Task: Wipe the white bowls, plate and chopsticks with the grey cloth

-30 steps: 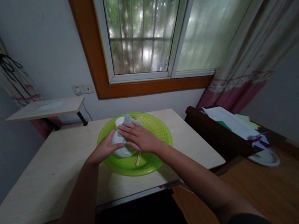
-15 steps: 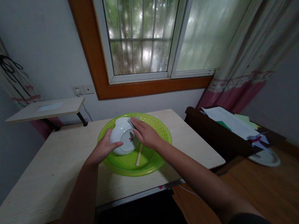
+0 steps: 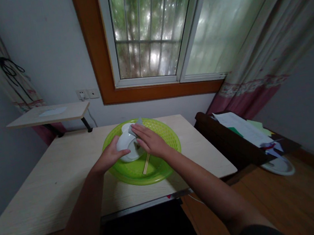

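My left hand (image 3: 112, 154) grips the left edge of a white plate (image 3: 126, 141), thumb on its upper face, holding it over a round green basin (image 3: 158, 174). In my right hand (image 3: 151, 139) a grey cloth (image 3: 133, 129) is pressed against the plate's far right rim, under my fingers. Behind the plate, a second white dish (image 3: 126, 127) shows in part. A pair of wooden chopsticks (image 3: 146, 165) lies in the basin, its far end hidden by my right hand.
The basin rests on a pale wooden table (image 3: 74, 174). A small raised shelf (image 3: 72, 110) with a paper on it stands at the left. Right of the table, papers (image 3: 239, 128) lie on a dark brown piece of furniture (image 3: 218, 140). A window is behind.
My right hand has slid slightly left across the plate with the cloth, covering the plate's small red mark. My left hand keeps its grip in nearly the same place.
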A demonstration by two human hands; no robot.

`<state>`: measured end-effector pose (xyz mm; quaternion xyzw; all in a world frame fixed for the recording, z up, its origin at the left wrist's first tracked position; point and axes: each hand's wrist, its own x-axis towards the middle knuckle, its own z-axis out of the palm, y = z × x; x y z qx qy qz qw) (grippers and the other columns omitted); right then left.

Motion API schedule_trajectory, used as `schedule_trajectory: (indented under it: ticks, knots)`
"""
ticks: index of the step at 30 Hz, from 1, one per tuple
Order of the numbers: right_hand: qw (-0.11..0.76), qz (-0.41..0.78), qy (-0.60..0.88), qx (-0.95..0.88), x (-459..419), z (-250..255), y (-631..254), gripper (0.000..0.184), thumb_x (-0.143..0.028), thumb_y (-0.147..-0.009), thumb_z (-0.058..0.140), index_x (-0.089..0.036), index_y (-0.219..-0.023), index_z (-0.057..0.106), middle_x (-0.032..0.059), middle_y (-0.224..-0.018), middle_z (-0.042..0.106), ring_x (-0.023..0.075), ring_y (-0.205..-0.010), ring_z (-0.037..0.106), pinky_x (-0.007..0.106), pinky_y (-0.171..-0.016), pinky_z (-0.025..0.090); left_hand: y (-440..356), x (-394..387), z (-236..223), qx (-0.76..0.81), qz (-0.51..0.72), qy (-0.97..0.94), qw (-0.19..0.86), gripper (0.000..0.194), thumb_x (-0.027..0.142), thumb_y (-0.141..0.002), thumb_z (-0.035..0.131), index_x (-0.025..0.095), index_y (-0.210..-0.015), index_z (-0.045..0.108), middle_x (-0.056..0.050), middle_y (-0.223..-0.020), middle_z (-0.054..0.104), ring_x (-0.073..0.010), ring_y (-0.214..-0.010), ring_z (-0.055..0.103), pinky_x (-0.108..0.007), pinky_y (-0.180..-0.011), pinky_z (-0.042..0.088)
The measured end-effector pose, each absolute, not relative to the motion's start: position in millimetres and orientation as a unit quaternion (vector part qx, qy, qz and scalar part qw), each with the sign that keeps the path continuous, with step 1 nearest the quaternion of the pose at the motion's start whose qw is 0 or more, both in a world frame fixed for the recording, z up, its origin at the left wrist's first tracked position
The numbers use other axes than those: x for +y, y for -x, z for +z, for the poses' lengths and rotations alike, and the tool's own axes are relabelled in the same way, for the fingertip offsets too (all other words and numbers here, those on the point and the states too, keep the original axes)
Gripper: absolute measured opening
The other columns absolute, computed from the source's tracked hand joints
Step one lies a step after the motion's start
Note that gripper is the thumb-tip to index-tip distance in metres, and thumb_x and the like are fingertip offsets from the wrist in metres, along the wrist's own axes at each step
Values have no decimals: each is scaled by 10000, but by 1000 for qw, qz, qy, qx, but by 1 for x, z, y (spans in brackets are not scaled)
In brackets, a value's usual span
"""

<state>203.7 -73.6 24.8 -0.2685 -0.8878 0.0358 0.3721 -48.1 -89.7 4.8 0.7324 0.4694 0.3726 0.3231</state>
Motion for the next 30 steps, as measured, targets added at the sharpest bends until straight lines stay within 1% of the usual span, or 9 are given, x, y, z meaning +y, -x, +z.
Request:
schedule_trajectory:
  ticks: [4,7,11,15,18,21,25,28,30]
  knots:
    - [440,118,368,-811,-59,15,-215,480,-434,-1082,382,-251,-1483,573,80,-1506,596,231,-1415,548,481,-1235,401,47,-94,11,469,391,-708,354,635,555,-763,780,212,-1238,536,-72,-1166,644,-313,-1086,636,-450,-955,544]
    - [452,146,406,-781,-53,10,-220,510,-490,-1082,355,-228,-1399,655,99,-1399,681,256,-1334,622,501,-1198,444,45,-97,16,465,397,-698,373,656,541,-756,787,206,-1257,529,-79,-1192,645,-320,-1114,638,-452,-969,543]
    - [437,110,383,-807,-58,12,-216,483,-435,-1080,381,-241,-1476,578,94,-1472,625,250,-1383,576,498,-1210,430,43,-96,14,469,385,-714,349,615,550,-743,790,210,-1200,558,-71,-1118,665,-325,-1060,656,-453,-925,556]
    - [382,30,299,-874,-72,20,-204,531,-366,-1050,469,-221,-1561,458,112,-1596,489,263,-1498,439,524,-1259,356,44,-94,8,474,347,-747,312,557,579,-743,781,229,-1133,592,-48,-1025,686,-311,-947,673,-426,-840,565]
    - [318,-10,235,-918,-82,27,-195,561,-354,-1037,501,-216,-1576,426,103,-1632,439,272,-1554,342,553,-1294,272,42,-95,7,455,337,-766,305,629,572,-775,765,225,-1261,568,-74,-1156,702,-330,-1035,673,-439,-897,556]
    - [282,-28,199,-938,-88,32,-191,556,-343,-1038,505,-228,-1576,424,83,-1631,443,263,-1568,312,551,-1311,222,39,-97,9,445,336,-770,310,674,556,-808,743,214,-1347,527,-96,-1261,686,-344,-1126,659,-453,-953,541]
    - [298,-23,216,-930,-85,31,-194,537,-326,-1044,486,-235,-1571,434,85,-1623,456,260,-1554,343,557,-1305,228,39,-96,10,456,340,-763,306,656,555,-788,759,208,-1301,544,-93,-1214,688,-337,-1077,663,-443,-926,544]
    - [350,16,266,-898,-77,26,-202,531,-328,-1053,468,-243,-1576,432,101,-1625,450,260,-1537,373,544,-1281,291,43,-94,8,481,349,-746,301,581,580,-760,770,223,-1179,586,-62,-1074,686,-314,-964,665,-424,-850,554]
    - [385,56,302,-871,-71,23,-209,533,-356,-1052,485,-255,-1574,436,110,-1612,465,258,-1505,419,521,-1261,335,46,-93,7,491,359,-732,306,567,578,-751,776,223,-1151,588,-53,-1036,675,-305,-942,661,-419,-834,555]
